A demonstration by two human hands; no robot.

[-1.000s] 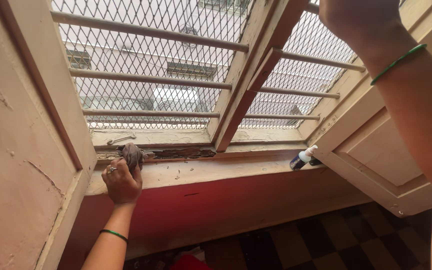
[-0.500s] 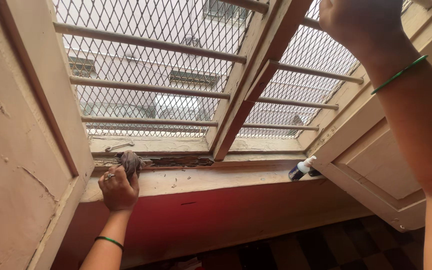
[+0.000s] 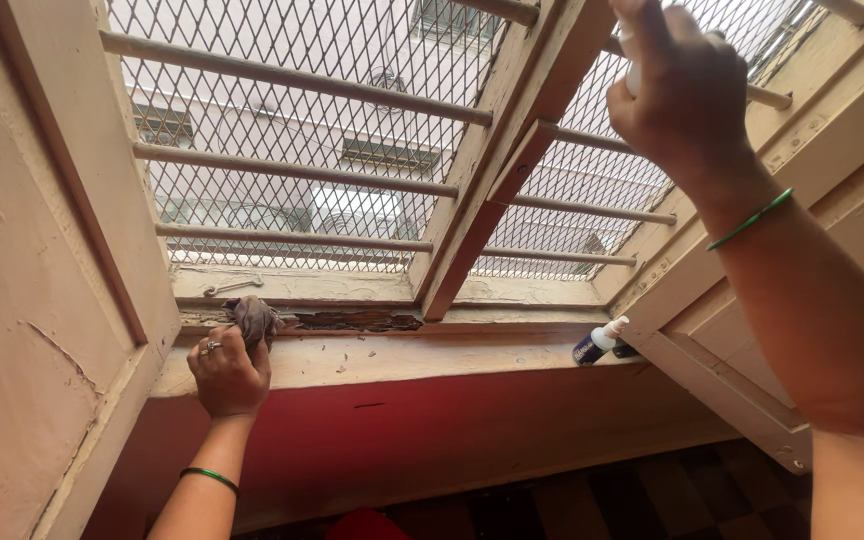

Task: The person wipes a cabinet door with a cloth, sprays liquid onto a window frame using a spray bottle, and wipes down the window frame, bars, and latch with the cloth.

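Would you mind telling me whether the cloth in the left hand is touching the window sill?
Touching: the head view shows the brown cloth, gripped by the left hand, pressed onto the sill.

Two hands show: the left hand (image 3: 229,375) and the right hand (image 3: 680,95). Each wrist bears one green bangle, two in all: one (image 3: 209,477) below the window sill (image 3: 432,357), one (image 3: 749,219) above it. One ring (image 3: 211,347) sits on the left hand. One grey cloth (image 3: 252,318) lies on the sill's left end, one spray bottle (image 3: 599,340) on its right end. One metal hook (image 3: 233,287) lies just above the sill. Two mesh panels rise from it, the left (image 3: 292,130) with four horizontal bars.
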